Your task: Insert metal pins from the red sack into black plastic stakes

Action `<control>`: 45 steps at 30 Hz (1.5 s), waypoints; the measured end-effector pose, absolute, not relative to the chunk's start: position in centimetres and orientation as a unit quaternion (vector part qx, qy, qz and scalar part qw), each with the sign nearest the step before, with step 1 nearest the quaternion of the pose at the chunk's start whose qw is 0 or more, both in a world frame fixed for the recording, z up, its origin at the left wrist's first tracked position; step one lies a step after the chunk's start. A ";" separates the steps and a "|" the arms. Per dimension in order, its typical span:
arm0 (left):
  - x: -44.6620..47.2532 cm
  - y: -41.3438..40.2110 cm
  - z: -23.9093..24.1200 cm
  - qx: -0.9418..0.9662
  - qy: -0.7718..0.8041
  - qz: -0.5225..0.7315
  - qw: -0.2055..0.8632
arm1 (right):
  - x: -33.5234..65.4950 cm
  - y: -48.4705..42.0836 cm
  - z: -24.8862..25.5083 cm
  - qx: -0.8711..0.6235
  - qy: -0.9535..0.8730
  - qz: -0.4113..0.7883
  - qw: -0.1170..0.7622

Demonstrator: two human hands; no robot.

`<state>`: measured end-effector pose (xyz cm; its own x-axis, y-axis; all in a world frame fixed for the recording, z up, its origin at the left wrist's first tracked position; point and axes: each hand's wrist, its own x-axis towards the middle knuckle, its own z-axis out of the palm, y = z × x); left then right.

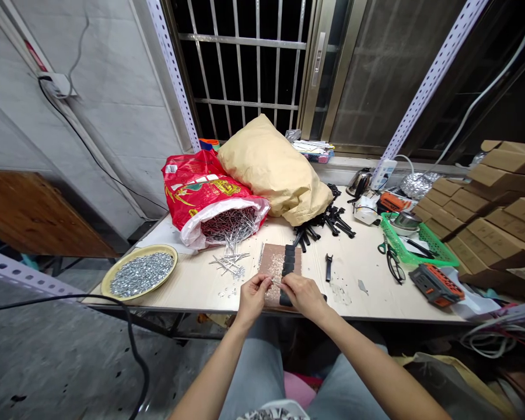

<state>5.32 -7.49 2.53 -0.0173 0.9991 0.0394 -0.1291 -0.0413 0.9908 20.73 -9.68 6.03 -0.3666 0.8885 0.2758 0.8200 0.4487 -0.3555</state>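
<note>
My left hand (252,296) and my right hand (303,293) meet at the table's front edge and together pinch a thin metal screw (275,283) between their fingertips. Under them lies a brown board (273,263) with small nuts scattered on it and a row of black plastic handles (288,261). Loose long screws (228,261) lie just left of the board, spilling from a red bag (205,198) full of them.
A yellow plate (137,273) of small nuts sits at the left. A tan sack (275,166), a pile of black handles (327,221), a green basket (413,239), scissors (391,256), an orange tool (435,284) and stacked cardboard boxes (485,216) fill the back and right.
</note>
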 end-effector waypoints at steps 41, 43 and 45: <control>4.0 -6.9 4.1 0.531 0.550 0.498 0.410 | 24.8 -7.9 3.1 -0.421 -0.844 0.273 0.188; 4.2 -6.4 4.4 0.540 0.545 0.506 0.395 | 26.0 -9.5 3.3 -0.436 -0.831 0.278 0.204; 4.3 -6.0 4.4 0.548 0.536 0.509 0.392 | 28.4 -11.5 3.1 -0.491 -0.792 0.270 0.242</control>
<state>4.30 -5.99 4.37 -0.0929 0.9862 0.1373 0.1883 -0.1181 0.9750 28.45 -11.49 3.09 -0.4010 0.9085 0.1179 0.6479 0.3722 -0.6646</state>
